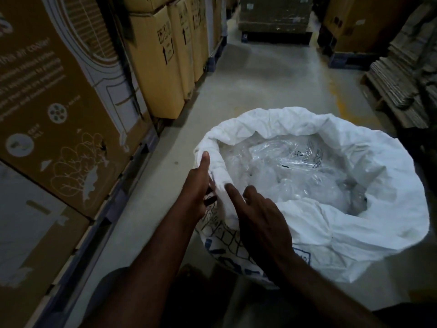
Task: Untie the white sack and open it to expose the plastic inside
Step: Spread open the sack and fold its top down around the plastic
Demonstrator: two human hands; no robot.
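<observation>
While the left hand (197,183) grips the white sack (354,209) rim, the right hand (262,218) hovers slack-fingered over exposed plastic (290,166)

The scene is reading dim overall, with corners falling into near black. The brightest area is the white sack (343,204), which is approaching overexposure along its folded rim. The clear plastic (290,162) inside is showing small specular glints. The left hand (197,185) and right hand (260,216) are appearing dark and slightly motion-blurred. Wide-angle distortion is bending the cardboard boxes (59,110) at the left edge; their print is smearing. The concrete floor (267,79) is showing a soft sheen.
</observation>
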